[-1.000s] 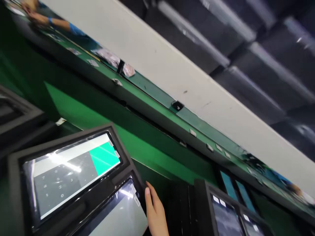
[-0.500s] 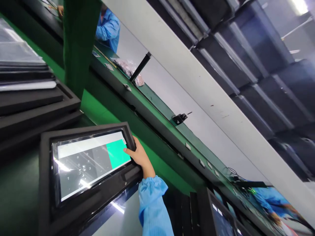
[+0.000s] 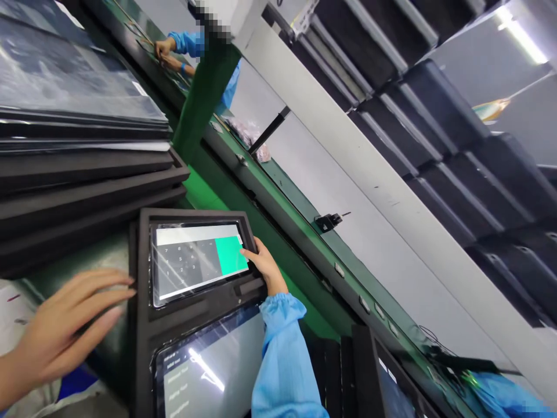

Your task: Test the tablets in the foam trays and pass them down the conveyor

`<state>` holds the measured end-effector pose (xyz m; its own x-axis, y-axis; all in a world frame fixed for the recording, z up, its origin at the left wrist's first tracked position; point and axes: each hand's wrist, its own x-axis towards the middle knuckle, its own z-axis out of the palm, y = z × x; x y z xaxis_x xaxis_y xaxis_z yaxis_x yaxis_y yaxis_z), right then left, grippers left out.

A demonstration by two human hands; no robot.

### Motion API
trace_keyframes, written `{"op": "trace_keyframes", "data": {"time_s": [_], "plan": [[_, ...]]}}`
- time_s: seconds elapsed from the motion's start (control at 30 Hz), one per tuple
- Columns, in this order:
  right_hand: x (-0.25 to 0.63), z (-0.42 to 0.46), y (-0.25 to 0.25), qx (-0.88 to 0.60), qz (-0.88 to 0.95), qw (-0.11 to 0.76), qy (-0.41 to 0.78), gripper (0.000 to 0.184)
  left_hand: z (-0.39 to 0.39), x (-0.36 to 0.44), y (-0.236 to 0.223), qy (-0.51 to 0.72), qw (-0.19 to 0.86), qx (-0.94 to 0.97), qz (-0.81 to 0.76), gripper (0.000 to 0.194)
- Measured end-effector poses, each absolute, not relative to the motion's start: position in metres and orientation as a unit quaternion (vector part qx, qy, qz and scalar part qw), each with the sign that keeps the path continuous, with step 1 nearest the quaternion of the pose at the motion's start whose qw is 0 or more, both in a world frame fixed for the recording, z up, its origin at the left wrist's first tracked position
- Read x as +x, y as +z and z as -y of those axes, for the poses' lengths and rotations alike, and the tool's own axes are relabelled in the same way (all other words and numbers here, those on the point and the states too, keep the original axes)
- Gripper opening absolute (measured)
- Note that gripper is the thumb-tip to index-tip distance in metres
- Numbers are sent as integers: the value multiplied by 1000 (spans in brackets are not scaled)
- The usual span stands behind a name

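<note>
Within the upper recess of a black tray point(image 3: 145, 342): one tablet point(image 3: 191, 264), screen lit and facing the camera, its long axis running left to right and rising slightly rightward. Green block at its right end; number keys stood upright to the viewer, light band along the top. Right hand point(image 3: 266, 266): closed on the tray's right edge, thumb over the tablet's green end; the tablet lay to the left of this hand. Left hand point(image 3: 73, 325): open, holding nothing, fingers extended towards the tray's left wall, the tablet to its right; contact with the wall could not be told. Second tablet point(image 3: 213, 360): below the first, same tray, screen lit. Stacked panels point(image 3: 78, 75): upper left.
</note>
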<state>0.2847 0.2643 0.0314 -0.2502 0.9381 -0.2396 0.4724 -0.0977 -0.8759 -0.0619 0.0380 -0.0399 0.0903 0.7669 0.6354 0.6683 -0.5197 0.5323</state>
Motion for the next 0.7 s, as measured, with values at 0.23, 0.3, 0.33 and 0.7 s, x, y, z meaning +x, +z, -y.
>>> {"op": "trace_keyframes", "data": {"time_s": [0.23, 0.3, 0.33, 0.7], "plan": [[288, -262, 36, -532, 626, 253, 511, 72, -107, -25, -16, 391, 56, 739, -545, 35], [289, -262, 35, -531, 623, 254, 515, 69, -112, -22, -17, 338, 45, 744, -575, 40], [289, -262, 34, -532, 621, 254, 517, 67, -112, -22, -18, 316, 37, 745, -586, 40], [294, -261, 30, -544, 634, 239, 495, 82, -95, -17, -31, 404, 95, 656, -631, 42]]}}
